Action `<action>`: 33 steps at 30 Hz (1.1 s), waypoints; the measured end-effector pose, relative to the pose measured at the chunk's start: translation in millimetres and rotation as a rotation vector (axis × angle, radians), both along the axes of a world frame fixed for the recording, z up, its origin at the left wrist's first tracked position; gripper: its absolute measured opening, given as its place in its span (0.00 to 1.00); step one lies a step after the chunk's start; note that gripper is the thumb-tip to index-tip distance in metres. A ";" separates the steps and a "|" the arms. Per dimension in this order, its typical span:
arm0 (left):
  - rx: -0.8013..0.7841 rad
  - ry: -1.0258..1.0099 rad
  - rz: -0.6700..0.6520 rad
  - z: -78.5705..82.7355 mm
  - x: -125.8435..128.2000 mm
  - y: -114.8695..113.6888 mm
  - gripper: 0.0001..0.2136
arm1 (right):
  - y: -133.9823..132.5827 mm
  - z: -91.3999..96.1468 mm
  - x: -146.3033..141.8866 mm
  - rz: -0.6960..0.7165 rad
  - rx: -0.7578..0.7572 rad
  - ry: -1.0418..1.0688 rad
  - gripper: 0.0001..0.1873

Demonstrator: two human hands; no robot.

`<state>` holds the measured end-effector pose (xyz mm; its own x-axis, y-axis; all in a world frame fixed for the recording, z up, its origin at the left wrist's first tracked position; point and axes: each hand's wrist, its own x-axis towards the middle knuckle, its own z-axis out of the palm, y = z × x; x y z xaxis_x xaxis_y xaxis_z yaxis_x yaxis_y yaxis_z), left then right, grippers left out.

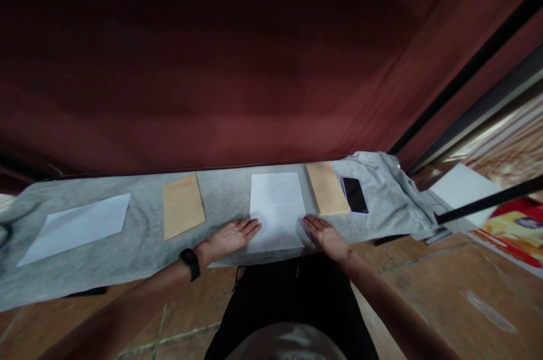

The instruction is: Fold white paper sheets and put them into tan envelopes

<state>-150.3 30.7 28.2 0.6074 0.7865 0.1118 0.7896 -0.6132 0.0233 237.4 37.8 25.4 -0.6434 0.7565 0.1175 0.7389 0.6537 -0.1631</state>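
White paper (276, 210): lying flat at the middle of the grey cloth (139, 235), between the left envelope (182, 205) and the right envelope (327, 188), phone (354, 195) just beside the latter. Running its long axis away from the body, short edges facing near and far. Resting the left hand (231, 237) against its near left edge and the right hand (323, 234) against its near right edge, fingers of both stretched flat, gripping nothing. Possibly risking a skewed or creased sheet through uneven pushing on the loose cloth
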 end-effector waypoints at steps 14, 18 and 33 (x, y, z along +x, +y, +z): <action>-0.166 0.116 -0.187 14.7 2.3 -26.2 0.27 | -29.3 2.5 0.1 -0.017 -0.030 0.104 0.30; -0.081 0.062 -0.077 12.6 21.5 -39.2 0.22 | -29.0 -0.9 -0.5 -0.025 -0.038 0.128 0.29; -0.102 -0.495 0.121 3.8 28.7 -43.7 0.25 | -25.7 9.7 -15.1 -0.306 -0.255 0.800 0.18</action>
